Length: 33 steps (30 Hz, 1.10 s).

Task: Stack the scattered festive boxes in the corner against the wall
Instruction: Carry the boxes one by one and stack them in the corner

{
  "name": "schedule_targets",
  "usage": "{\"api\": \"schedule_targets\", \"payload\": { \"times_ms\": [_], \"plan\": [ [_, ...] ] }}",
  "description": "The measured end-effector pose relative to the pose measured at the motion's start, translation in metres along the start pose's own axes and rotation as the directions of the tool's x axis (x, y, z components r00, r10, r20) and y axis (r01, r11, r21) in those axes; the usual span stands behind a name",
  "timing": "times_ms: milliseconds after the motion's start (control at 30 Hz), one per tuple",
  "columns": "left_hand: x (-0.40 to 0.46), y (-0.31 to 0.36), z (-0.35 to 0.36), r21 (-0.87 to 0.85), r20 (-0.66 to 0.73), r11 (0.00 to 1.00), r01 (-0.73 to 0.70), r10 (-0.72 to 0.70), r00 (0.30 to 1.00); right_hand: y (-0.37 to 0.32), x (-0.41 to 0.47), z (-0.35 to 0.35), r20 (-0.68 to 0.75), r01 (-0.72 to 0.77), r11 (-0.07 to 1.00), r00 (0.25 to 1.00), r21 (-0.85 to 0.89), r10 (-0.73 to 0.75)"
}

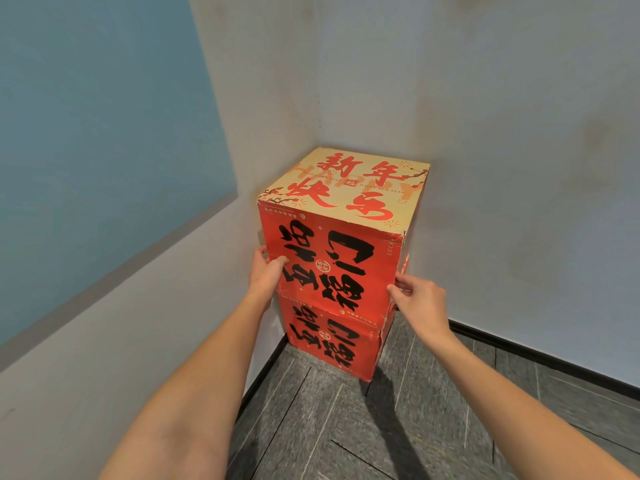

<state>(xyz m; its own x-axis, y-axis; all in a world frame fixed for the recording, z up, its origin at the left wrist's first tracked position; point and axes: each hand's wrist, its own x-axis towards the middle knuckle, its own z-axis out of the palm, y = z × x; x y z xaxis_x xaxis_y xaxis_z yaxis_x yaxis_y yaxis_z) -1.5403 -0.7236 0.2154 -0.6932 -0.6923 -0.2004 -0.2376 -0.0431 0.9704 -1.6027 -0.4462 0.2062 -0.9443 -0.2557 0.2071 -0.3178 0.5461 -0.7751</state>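
Two red festive boxes with black characters are stacked in the corner. The upper box point(341, 233) has a beige top with red characters and rests on the lower box point(332, 344), which stands on the floor. My left hand point(266, 275) grips the upper box's left front edge, thumb on the front face. My right hand point(415, 299) touches its lower right corner with the fingertips, fingers slightly apart.
White walls point(502, 168) meet behind the stack; the left wall has a blue upper panel point(86, 133). A black baseboard point(519, 351) runs along the grey patterned floor point(381, 427), which spreads out in front of the boxes.
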Motion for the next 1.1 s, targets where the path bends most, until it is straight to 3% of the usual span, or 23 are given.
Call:
{"api": "schedule_targets", "payload": {
  "times_ms": [133,333,500,633,833,967,1100],
  "plan": [
    [-0.006,0.004,0.001,0.065,0.038,0.998,-0.024,0.021,0.999,0.000,0.000,-0.003,0.016,-0.014,1.000,1.000,0.023,0.014],
    [-0.047,0.032,-0.002,0.402,0.156,0.915,-0.016,-0.051,0.986,-0.018,-0.010,-0.021,0.211,-0.087,0.982,0.970,-0.167,0.122],
    [-0.097,0.086,-0.030,0.693,0.318,0.717,-0.068,-0.220,0.922,-0.085,-0.012,-0.060,0.524,-0.095,0.912,0.792,-0.400,0.313],
    [-0.149,0.158,-0.066,0.806,0.352,0.578,-0.128,-0.295,0.888,-0.183,-0.008,-0.093,0.664,0.055,0.903,0.697,-0.425,0.270],
    [-0.228,0.283,-0.135,0.867,0.311,0.486,-0.107,-0.363,0.878,-0.351,-0.006,-0.155,0.802,0.348,0.843,0.578,-0.409,0.151],
    [-0.288,0.354,-0.180,0.888,0.251,0.457,-0.054,-0.383,0.889,-0.452,-0.020,-0.188,0.881,0.514,0.780,0.462,-0.357,0.099],
    [-0.356,0.389,-0.232,0.878,0.110,0.470,0.094,-0.389,0.915,-0.532,-0.050,-0.204,0.934,0.633,0.729,0.356,-0.261,0.025]
  ]
}}
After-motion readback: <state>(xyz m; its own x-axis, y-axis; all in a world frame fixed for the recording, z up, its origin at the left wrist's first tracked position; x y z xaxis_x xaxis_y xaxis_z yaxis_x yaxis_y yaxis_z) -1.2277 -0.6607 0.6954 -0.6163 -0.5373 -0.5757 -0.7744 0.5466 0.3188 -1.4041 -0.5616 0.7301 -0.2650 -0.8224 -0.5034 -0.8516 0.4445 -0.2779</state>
